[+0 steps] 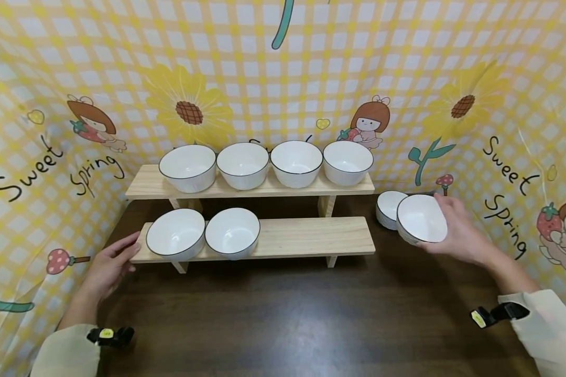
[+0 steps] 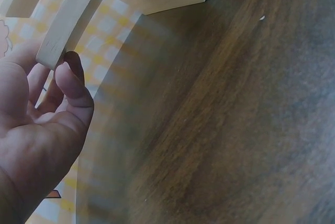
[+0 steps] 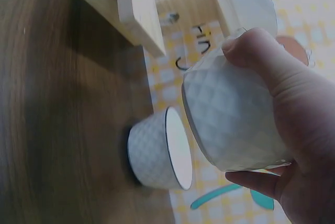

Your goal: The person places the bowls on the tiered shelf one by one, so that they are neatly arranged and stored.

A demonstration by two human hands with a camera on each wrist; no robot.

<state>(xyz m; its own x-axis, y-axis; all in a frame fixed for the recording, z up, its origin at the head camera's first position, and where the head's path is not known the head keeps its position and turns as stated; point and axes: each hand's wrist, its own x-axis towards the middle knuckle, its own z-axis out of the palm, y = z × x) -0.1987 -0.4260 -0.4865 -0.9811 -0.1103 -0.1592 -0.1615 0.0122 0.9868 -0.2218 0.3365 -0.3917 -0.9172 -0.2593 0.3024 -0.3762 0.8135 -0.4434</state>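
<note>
In the head view my right hand (image 1: 463, 230) grips a white bowl (image 1: 422, 219) with a dark rim, tilted in the air. The right wrist view shows the held bowl's (image 3: 230, 111) faceted outer wall between thumb and fingers. Just left of it, another white bowl (image 1: 389, 205) stands on the table; the right wrist view shows this bowl (image 3: 152, 150) too. My left hand (image 1: 110, 267) holds the left end of the lower tier of a wooden shelf (image 1: 311, 235). Seen from the left wrist, thumb and fingers pinch that board end (image 2: 57, 43).
Two white bowls, a left one (image 1: 176, 234) and a right one (image 1: 232, 233), sit on the lower tier's left half. Several more bowls (image 1: 296, 163) line the upper tier (image 1: 264, 189). Checked yellow cloth (image 1: 283, 78) surrounds the dark wooden table (image 1: 283, 314) at the back and sides.
</note>
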